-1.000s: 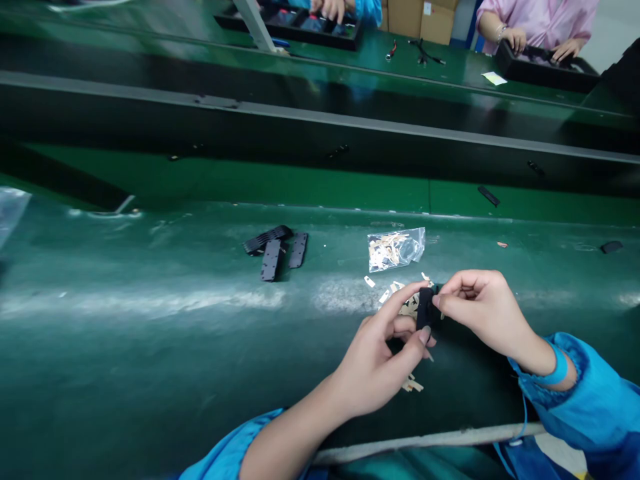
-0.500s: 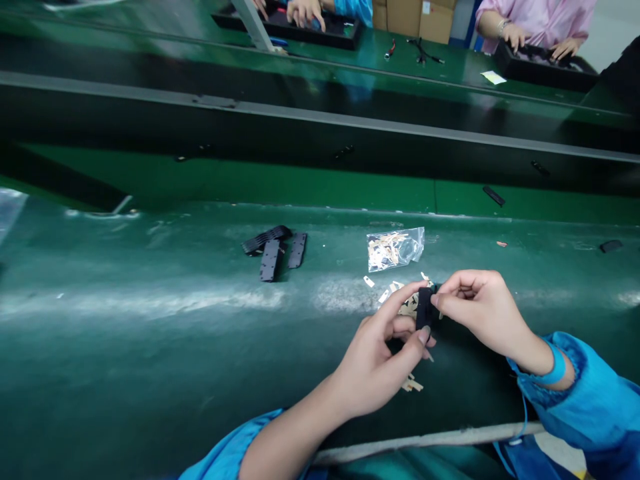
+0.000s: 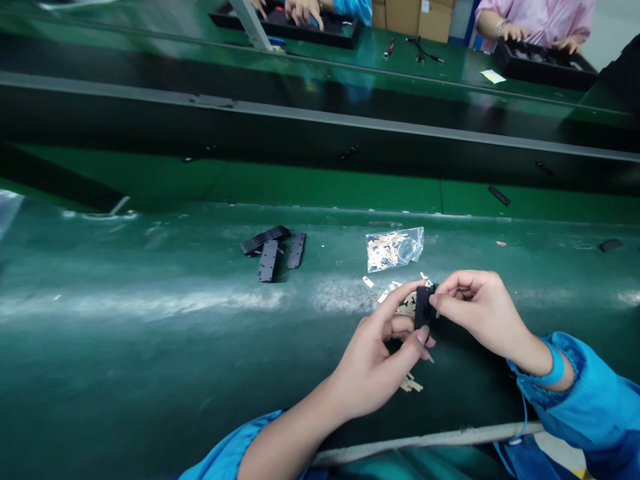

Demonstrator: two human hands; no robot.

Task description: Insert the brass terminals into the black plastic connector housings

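My left hand (image 3: 377, 357) grips a small black plastic piece (image 3: 423, 308) by its two ends, between the index finger and thumb. At the piece's right edge, my right hand (image 3: 475, 310) is closed in a pinch; whatever sits between its fingertips is too small to make out. Beneath and behind the piece lies a loose pile of small pale strips (image 3: 407, 305), partly covered by my left hand. A few more strips (image 3: 411, 383) lie nearer to me. Beyond the hands is a clear plastic bag (image 3: 395, 249) holding similar pale strips.
Several black plastic pieces (image 3: 269, 260) lie on the green table (image 3: 150, 373) to the left. Single black pieces (image 3: 611, 245) rest at the right. A raised ledge (image 3: 300, 113) crosses behind. Across it, two co-workers' hands (image 3: 305, 12) work over black trays (image 3: 545, 65).
The black piece has turned slightly in my left hand, showing more of its face. My right fingertips stay at its edge. Pieces on the green strip behind have shifted slightly to the right.
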